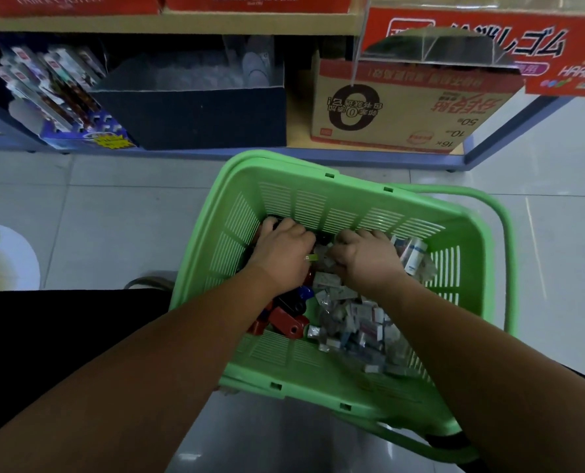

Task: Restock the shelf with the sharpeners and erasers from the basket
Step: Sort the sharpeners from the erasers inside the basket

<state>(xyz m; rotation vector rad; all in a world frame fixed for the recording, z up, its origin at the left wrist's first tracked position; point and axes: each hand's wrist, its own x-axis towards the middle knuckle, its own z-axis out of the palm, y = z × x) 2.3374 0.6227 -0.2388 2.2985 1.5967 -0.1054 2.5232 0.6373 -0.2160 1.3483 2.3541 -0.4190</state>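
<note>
Red, black and blue plastic sharpeners heap in the green slatted plastic basket's left half; small film-wrapped, seemingly white erasers fill its right.

2 bare forearms; left hand and right hand bare; black garment over the lap.

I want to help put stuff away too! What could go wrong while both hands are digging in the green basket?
1. The sharpeners and wrapped erasers touch and mix in the middle, so one handful might hold both kinds and get shelved wrongly.
2. The left hand and right hand are both dug into the pile. A big scoop could spill small pieces over the basket rim onto the tiled floor.
</note>
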